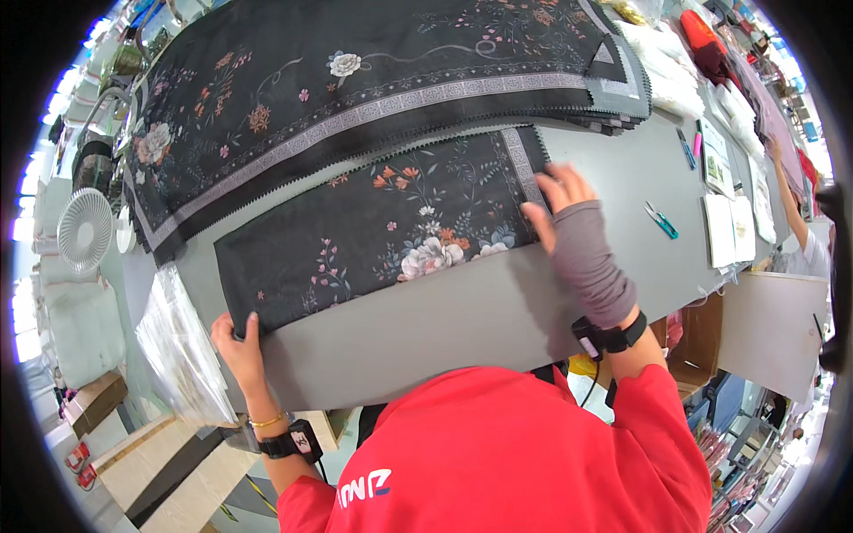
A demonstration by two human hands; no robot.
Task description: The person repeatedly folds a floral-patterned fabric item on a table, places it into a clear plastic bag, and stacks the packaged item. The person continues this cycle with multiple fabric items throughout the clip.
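Grey and long, the work table point(462, 311) ran across a busy workshop, with other stations and goods crowding its far end.

From the head camera, a folded black cloth with printed flowers point(391, 226) lay flat near the table's front edge, its long side almost parallel to that edge. The left hand point(235, 342) closed on the cloth's near left corner, fingers bent over the edge, so the corner was pinched and kept in place. The right hand point(562, 209), wearing a grey fingerless sleeve, was mostly open; its spread fingers lay on the cloth's right end, close to the patterned border. Holding both ends this way probably kept the piece stretched and smooth.

Behind it, touching its upper edge, a big pile of similar black flowered cloths point(355, 89) was spread out, with grey patterned bands along the borders. Clear plastic bags point(182, 351) hung at the table's left corner, just beside the left hand. A white fan point(84, 229) stood further left. Small blue snips point(660, 219) lay on the table to the right, well apart from the cloth, near some papers point(733, 226). Another person's arm point(786, 200) showed at the far right.
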